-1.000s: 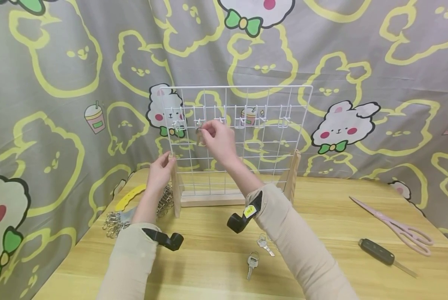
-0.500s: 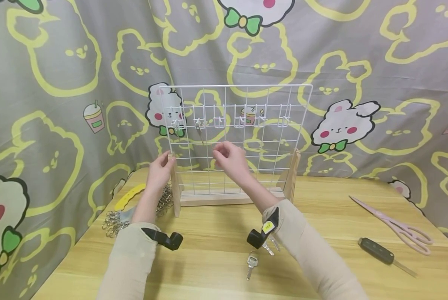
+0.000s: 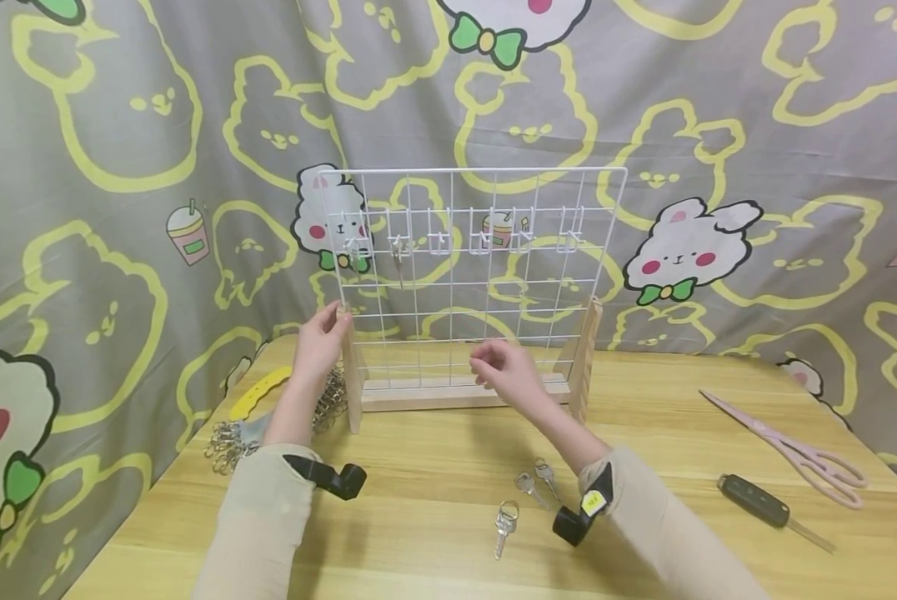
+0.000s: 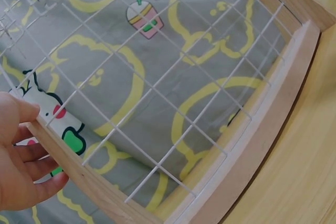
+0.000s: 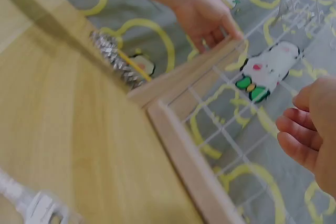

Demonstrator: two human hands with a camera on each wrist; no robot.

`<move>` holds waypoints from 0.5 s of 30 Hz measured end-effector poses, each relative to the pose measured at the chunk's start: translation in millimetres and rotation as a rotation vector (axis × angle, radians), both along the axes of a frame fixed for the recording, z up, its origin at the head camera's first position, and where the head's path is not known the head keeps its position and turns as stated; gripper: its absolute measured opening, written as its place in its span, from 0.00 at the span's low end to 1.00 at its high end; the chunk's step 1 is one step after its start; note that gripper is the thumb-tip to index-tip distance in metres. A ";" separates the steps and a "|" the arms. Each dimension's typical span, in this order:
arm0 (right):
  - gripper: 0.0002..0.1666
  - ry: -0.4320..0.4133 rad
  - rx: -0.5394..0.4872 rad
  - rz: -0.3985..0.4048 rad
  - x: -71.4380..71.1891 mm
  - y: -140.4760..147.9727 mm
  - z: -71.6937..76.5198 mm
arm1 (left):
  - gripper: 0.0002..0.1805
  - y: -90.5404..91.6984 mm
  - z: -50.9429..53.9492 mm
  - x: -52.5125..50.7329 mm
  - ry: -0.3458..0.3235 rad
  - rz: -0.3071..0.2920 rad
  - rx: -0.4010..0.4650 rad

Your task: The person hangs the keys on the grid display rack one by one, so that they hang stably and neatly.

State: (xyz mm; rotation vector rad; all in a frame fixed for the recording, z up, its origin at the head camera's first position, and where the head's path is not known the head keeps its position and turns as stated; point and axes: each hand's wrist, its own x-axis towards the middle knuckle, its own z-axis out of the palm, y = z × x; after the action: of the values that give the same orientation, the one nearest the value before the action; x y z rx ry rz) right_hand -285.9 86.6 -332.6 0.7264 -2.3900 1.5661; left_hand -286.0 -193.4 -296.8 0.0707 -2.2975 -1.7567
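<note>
A white wire grid rack [image 3: 452, 312] stands upright on a wooden base, with several hooks along its upper part. My left hand [image 3: 321, 337] grips the top of its left wooden post [image 4: 79, 171], thumb on one side and fingers on the other. From the second hook from the left hangs a key [image 3: 399, 265]; what hangs at the leftmost hook is too small to tell. My right hand [image 3: 510, 375] is in front of the rack's lower part, fingers loosely curled, holding nothing visible. Below it on the table lie a key with a ring [image 3: 504, 527] and two more keys [image 3: 527, 486].
Pink scissors [image 3: 782, 450] and a black car key [image 3: 754, 502] lie at the right of the table. Beside the left forearm sit a pile of metal rings and clasps [image 3: 227, 446] and a yellow curved strip [image 3: 259, 394]. A patterned curtain [image 3: 681, 67] hangs behind the rack.
My right hand has let go of the key at the second hook, where it now hangs, and has moved down and right. My left hand has stayed on the post.
</note>
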 end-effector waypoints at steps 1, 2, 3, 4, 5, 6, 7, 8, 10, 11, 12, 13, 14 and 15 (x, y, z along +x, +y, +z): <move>0.08 -0.006 0.016 -0.001 1.5 4.9 -5.1 | 0.31 0.4 -0.1 0.3 -0.002 0.000 -0.004; 0.08 -0.020 0.027 -0.004 3.2 9.7 -9.9 | 0.31 0.8 -0.2 0.6 -0.002 -0.002 -0.006; 0.08 -0.034 0.039 -0.004 5.2 14.3 -14.2 | 0.31 1.2 -0.2 0.7 -0.004 -0.003 -0.009; 0.09 -0.050 0.052 -0.003 7.7 19.0 -18.0 | 0.30 1.3 -0.3 0.5 -0.006 -0.003 -0.011; 0.09 -0.060 0.070 -0.001 9.6 23.8 -22.0 | 0.30 1.4 -0.3 0.6 -0.008 -0.006 -0.013; 0.10 -0.075 0.085 0.005 12.0 28.2 -25.1 | 0.30 1.5 -0.3 0.5 -0.009 -0.007 -0.015; 0.10 -0.089 0.099 0.013 14.3 32.6 -28.2 | 0.30 1.5 -0.2 0.5 -0.009 -0.008 -0.014; 0.10 -0.101 0.110 0.025 16.5 36.8 -30.9 | 0.30 1.4 -0.1 0.5 -0.010 -0.008 -0.013; 0.11 -0.111 0.137 0.058 20.9 44.7 -35.5 | 0.30 0.9 0.2 0.4 -0.009 -0.010 -0.017; 0.11 -0.118 0.147 0.077 23.1 48.4 -37.8 | 0.30 0.7 0.4 0.5 -0.010 -0.008 -0.021; 0.11 -0.128 0.157 0.093 25.8 51.6 -39.6 | 0.30 0.4 0.5 0.5 -0.012 -0.005 -0.023; 0.12 -0.133 0.167 0.114 28.2 54.8 -41.7 | 0.31 0.1 0.6 0.5 -0.013 -0.004 -0.023; 0.13 -0.137 0.179 0.131 31.1 57.7 -43.7 | 0.31 -0.1 0.6 0.6 -0.014 -0.003 -0.025; 0.14 -0.144 0.190 0.149 34.1 60.4 -45.7 | 0.31 -0.4 0.4 0.5 -0.015 -0.003 -0.027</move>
State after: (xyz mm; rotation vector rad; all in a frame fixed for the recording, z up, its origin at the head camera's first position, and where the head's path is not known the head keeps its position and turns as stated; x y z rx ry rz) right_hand -251.9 147.0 -378.3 0.8742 -2.6741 1.5064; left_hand -285.4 -193.8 -296.4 0.0751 -2.3319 -1.7322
